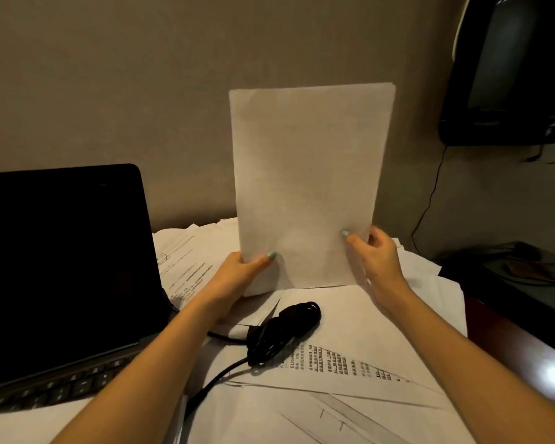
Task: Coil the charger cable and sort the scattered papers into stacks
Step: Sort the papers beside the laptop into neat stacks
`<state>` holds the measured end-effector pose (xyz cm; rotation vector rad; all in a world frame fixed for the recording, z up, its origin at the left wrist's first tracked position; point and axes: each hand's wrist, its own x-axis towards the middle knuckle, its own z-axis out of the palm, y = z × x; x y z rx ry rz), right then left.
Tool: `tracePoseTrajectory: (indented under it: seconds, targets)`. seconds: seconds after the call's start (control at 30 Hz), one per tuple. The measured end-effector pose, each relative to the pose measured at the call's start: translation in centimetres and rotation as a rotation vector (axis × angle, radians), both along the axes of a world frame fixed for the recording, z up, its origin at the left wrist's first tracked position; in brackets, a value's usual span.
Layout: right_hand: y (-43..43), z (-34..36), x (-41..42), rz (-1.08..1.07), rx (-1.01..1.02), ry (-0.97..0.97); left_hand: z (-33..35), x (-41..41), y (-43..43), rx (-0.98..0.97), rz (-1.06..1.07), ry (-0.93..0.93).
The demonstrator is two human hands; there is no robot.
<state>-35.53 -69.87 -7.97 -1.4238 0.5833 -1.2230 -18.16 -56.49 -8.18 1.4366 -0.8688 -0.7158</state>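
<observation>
A stack of white papers (308,174) stands upright on its lower edge on the desk, blank side toward me. My left hand (237,277) grips its lower left corner, thumb across the front. My right hand (375,254) grips its lower right edge, thumb on the front. A coiled black charger cable (282,331) lies on the papers just in front of the stack, between my forearms, with a loose length (218,376) trailing toward me. More printed sheets (350,363) lie scattered flat over the desk.
An open laptop (64,261) with a dark screen stands at the left, its keyboard at the near left. A dark object (510,75) hangs on the wall at upper right, a thin wire dropping from it. The dark wooden desk edge (510,341) shows at right.
</observation>
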Motion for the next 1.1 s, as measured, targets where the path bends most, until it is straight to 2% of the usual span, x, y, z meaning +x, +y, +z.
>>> tracePoseTrajectory:
  seconds: [0.1,0.17,0.33,0.43,0.57,0.63,0.77,0.97,1.1]
  targets:
    - [-0.1,-0.5,-0.5,0.200,0.067,0.192,-0.3,0.0,-0.2,-0.014,0.091,0.018]
    - [-0.2,-0.4,-0.3,0.224,0.082,0.230,-0.2,0.1,-0.2,-0.053,0.156,0.036]
    - [0.6,0.3,0.9,0.242,0.254,-0.085,0.9,-1.0,-0.4,-0.164,0.172,0.244]
    - [1.5,0.3,1.6,0.266,0.282,-0.170,1.8,-2.4,-0.9,-0.206,0.121,0.350]
    - [1.8,0.7,1.4,0.144,0.305,-0.307,2.3,-3.6,-0.8,-0.180,0.012,0.237]
    - [1.9,1.0,0.5,0.089,0.304,-0.340,3.0,-3.5,-0.3,-0.189,0.012,0.247]
    - [3.4,0.2,-1.2,0.062,0.375,-0.320,4.9,-2.5,1.9,-0.285,0.146,0.309]
    - [6.5,1.6,-4.2,0.079,0.414,-0.275,8.1,-1.3,7.7,-0.339,0.312,0.199]
    - [8.8,4.2,-5.2,0.084,0.377,-0.232,10.0,-0.8,12.8,-0.367,0.396,0.044]
